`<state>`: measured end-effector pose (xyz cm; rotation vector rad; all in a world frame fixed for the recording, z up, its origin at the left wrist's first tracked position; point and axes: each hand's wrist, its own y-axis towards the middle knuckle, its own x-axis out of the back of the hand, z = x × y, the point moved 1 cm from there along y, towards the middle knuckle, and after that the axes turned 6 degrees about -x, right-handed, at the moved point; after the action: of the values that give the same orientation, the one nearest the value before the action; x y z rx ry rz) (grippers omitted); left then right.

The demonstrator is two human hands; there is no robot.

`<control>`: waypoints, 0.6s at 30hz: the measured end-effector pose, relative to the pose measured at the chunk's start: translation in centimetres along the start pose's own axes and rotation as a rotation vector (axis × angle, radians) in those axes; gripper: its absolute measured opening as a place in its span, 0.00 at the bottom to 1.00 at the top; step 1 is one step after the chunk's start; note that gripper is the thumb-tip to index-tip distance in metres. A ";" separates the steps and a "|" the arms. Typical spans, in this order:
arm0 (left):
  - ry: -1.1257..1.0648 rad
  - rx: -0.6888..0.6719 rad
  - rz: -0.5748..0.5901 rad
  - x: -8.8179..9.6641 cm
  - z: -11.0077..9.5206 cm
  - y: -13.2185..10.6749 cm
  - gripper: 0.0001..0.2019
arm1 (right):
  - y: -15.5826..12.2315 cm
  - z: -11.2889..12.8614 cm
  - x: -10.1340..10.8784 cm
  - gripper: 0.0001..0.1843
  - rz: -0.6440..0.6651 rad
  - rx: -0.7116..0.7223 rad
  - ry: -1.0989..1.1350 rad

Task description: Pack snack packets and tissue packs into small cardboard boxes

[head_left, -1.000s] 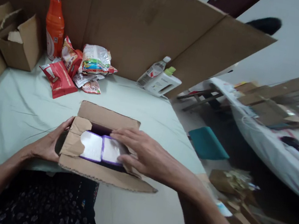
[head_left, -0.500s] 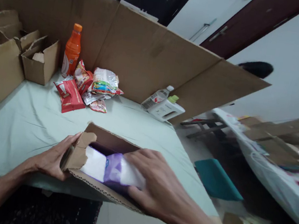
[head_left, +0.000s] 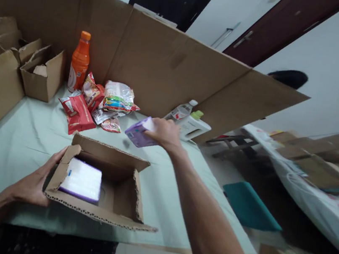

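Note:
An open cardboard box [head_left: 124,192] sits at the near edge of the pale green table [head_left: 10,145]. One white and purple pack [head_left: 81,182] lies inside it on the left. My left hand [head_left: 32,183] grips the box's left flap and wall. My right hand [head_left: 163,134] is stretched out over the table beyond the box, closed on a second purple pack [head_left: 139,135] held in the air near the snack bags and the white jug.
Snack packets [head_left: 96,103] and an orange drink bottle [head_left: 80,62] lie at the back by a tall cardboard screen [head_left: 154,57]. A water bottle [head_left: 181,111] and white jug [head_left: 193,127] stand at the right end. Empty cartons [head_left: 8,73] are left. A teal stool [head_left: 247,204] stands beyond the table.
My right hand has lifted one purple pack out of the box and carried it away over the table. The other pack stays in the box; my left hand still holds the box.

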<state>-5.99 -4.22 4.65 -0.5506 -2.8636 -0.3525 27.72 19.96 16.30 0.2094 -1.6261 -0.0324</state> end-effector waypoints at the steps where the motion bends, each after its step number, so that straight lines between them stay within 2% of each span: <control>1: 0.004 -0.002 -0.001 -0.1 0.3 0.0 0.63 | 1.0 0.9 -1.4 0.16 0.014 -0.005 -0.003; 4: 0.007 0.009 -0.012 -0.5 0.8 0.1 0.63 | 2.9 2.2 -3.9 0.21 0.041 -0.011 0.051; 6: -0.006 0.032 -0.024 -0.7 0.9 0.1 0.64 | 3.1 2.1 -4.0 0.27 0.040 -0.015 0.081; 8: -0.011 0.048 -0.028 -0.9 1.0 0.1 0.66 | 1.7 1.3 -2.6 0.28 -0.014 0.001 0.167; 9: -0.008 0.049 -0.031 -1.0 1.0 0.1 0.66 | 0.3 0.9 -1.4 0.25 -0.055 0.040 0.265; 10: -0.001 0.045 -0.032 -1.0 1.1 0.1 0.66 | -1.5 0.6 0.0 0.21 -0.091 0.101 0.394; 11: 0.007 0.037 -0.033 -1.0 1.2 0.1 0.66 | -3.6 0.5 1.6 0.16 -0.095 0.221 0.567; 12: 0.013 0.028 -0.031 -1.0 1.3 0.0 0.66 | -5.9 0.8 3.1 0.15 -0.038 0.369 0.704; 13: 0.015 0.019 -0.024 -1.0 1.5 0.0 0.67 | -8.2 1.5 4.4 0.15 0.101 0.540 0.779; 15: 0.025 0.012 -0.020 -0.8 1.8 0.0 0.66 | -12.3 4.0 5.9 0.14 0.345 0.799 0.738; 18: 0.060 0.006 0.009 -0.5 2.0 0.1 0.65 | -15.2 9.1 5.1 0.32 0.488 0.871 0.408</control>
<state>-5.85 -3.77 2.61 -0.5419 -2.8033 -0.3527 20.19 3.23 18.45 0.4417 -1.1563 1.0393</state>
